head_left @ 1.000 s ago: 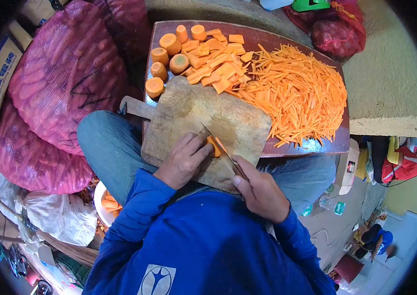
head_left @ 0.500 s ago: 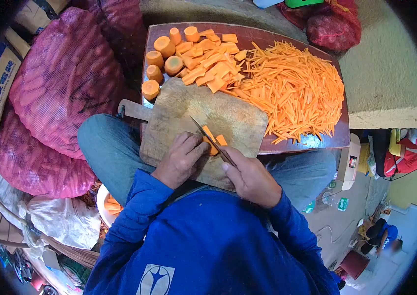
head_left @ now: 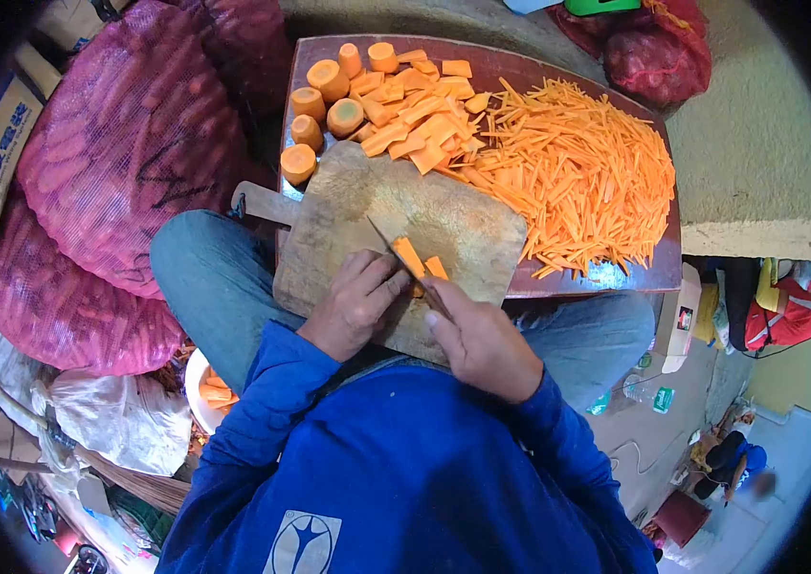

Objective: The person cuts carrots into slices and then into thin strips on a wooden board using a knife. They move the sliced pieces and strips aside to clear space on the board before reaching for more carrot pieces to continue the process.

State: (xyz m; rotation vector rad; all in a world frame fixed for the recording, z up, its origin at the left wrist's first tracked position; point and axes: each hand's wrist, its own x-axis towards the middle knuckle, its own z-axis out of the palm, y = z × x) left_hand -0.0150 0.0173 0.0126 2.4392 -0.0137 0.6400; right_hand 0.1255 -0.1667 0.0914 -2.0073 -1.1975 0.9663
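Observation:
My right hand point(head_left: 484, 342) is closed round the handle of a knife point(head_left: 402, 255), whose blade slants up and left across a wooden cutting board point(head_left: 329, 230). Curled beside the blade, my left hand point(head_left: 355, 301) presses its fingertips on a carrot piece, mostly hidden by fingers and knife. Just right of the blade lie cut carrot sticks point(head_left: 409, 256) and a smaller carrot piece point(head_left: 436, 268). Beyond the board, flat carrot slices point(head_left: 429, 124) are heaped on a dark red table point(head_left: 520, 72). A big pile of carrot strips point(head_left: 587, 177) covers its right side.
Several carrot chunks point(head_left: 329, 79) stand at the table's left corner. Pink mesh sacks point(head_left: 133, 153) crowd the left. A white bowl point(head_left: 199, 387) with carrot pieces sits below my left knee. Another person point(head_left: 735, 464) is far off at lower right.
The view has shifted slightly, moving the table a little up and right. The knife handle is slightly lower toward the board, and the carrot sticks beside the blade have shifted slightly. Both hands keep their grip.

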